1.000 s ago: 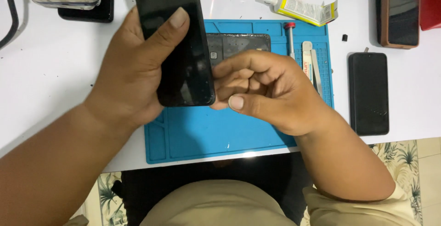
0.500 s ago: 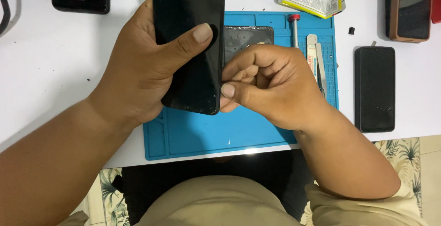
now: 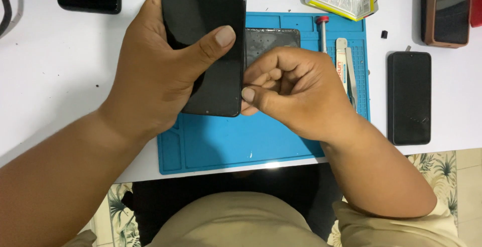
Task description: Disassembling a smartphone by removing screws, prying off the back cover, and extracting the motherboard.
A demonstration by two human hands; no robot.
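Slippage looks the main hazard: the left hand (image 3: 160,71) clasps the black phone (image 3: 206,41) above the blue mat (image 3: 226,141), thumb across its face, while the right hand (image 3: 296,91) is clenched with fingertips pinched at the phone's lower right edge (whether a small pick sits in that grip, I cannot tell). Too much prying could crack the panel, or jolt it onto the tweezers (image 3: 346,68) and screwdriver (image 3: 323,33) on the worktop (image 3: 60,66).

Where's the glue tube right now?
In the head view, the yellow glue tube lies on the white table at the top, just beyond the far edge of the blue mat, above the right hand.
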